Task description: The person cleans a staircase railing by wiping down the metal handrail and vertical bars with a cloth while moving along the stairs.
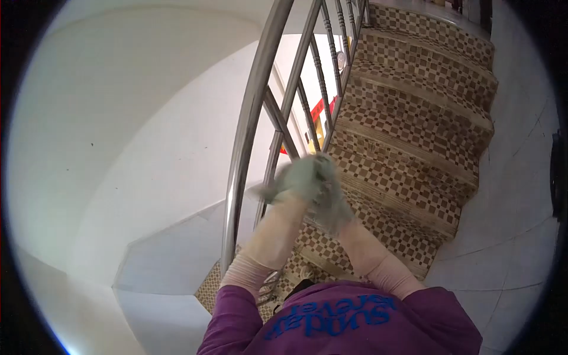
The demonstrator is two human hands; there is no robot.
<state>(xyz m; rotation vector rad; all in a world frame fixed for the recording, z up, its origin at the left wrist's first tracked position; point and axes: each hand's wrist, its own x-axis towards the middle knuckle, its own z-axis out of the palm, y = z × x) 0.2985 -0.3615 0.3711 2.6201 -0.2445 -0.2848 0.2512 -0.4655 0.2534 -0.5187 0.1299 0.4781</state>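
Observation:
Both hands meet in front of the body, above the stairs and beside the metal railing [251,100]. My left hand [296,177] wears a pale grey-green covering, like a glove, and is smeared by motion. Pressed close against it is my right hand [332,204], covered in the same colour and also blurred. Something darker shows between or on them, too blurred to name. Whether a cloth is held cannot be made out. The fingers of both hands are not distinct.
Stairs [408,112] with a brown checked covering rise toward the top right. The curved handrail and its balusters run along their left side. White walls [148,136] stand on both sides. A dark object [557,177] is at the far right edge.

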